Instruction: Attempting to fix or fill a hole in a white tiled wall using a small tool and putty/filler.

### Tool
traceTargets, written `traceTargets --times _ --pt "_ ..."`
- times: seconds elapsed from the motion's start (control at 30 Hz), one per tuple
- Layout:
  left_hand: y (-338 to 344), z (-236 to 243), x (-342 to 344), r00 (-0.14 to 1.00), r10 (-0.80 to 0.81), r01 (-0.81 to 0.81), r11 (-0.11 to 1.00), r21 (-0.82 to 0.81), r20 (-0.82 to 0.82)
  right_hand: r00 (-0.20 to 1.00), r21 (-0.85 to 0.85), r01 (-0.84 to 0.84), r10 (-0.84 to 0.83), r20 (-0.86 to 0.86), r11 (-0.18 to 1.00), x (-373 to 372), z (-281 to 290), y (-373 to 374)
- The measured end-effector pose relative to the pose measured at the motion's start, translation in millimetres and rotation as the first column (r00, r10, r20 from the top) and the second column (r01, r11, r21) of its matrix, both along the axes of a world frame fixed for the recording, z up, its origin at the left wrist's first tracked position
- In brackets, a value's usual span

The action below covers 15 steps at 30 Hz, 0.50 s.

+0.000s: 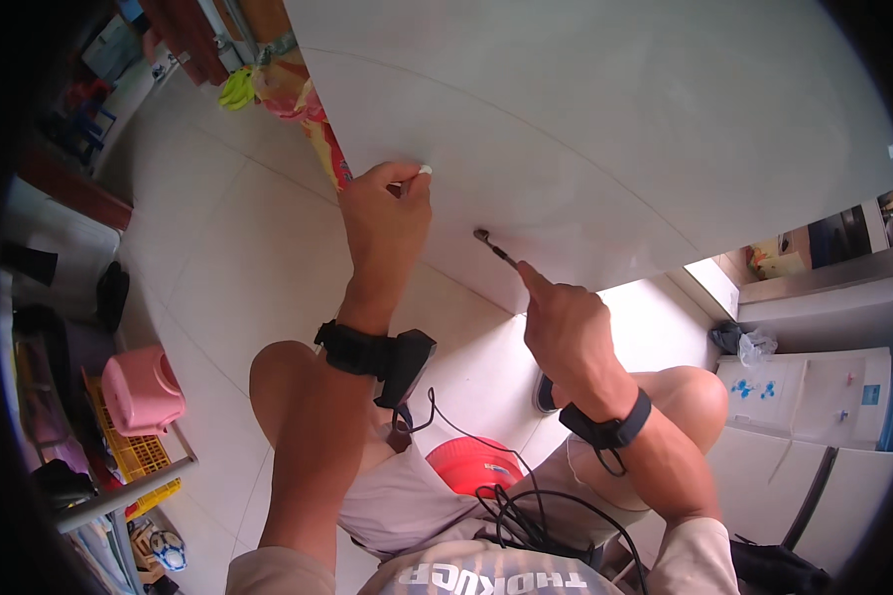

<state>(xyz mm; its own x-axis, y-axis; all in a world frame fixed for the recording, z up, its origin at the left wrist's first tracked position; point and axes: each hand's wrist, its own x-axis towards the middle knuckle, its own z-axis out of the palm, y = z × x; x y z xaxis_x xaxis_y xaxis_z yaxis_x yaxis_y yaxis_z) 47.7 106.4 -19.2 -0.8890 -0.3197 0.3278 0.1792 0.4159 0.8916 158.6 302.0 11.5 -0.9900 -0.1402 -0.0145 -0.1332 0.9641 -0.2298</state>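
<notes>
My left hand (389,213) is closed in a pinch beside the large pale glossy panel (566,109) in front of me. A tiny white bit (426,170) shows at its fingertips, too small to name. To the right, my right hand (571,332) is wrapped round a thin tool (500,252), index finger stretched along the shaft. The tool has a small rounded metal head, which lies at or just over the panel's surface. My right palm hides the rest of its handle. Dark straps circle both my wrists.
Between my knees stands a red plastic tub or stool (474,466), with black cables (511,511) looping over my lap. A pink plastic stool (144,390) and a yellow basket (134,451) are at left. White cabinets (804,397) stand at right.
</notes>
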Motion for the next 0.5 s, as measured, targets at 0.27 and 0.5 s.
traceTargets --times 0.27,0.5 --pt "20 -20 11 0.964 -0.203 0.222 0.969 -0.106 0.171 0.994 -0.185 0.019 -0.039 -0.105 0.983 32 47 28" --pt "29 -25 17 0.960 -0.217 0.246 0.956 -0.163 0.176 0.998 -0.071 0.053 -0.050 0.044 0.996 31 39 21"
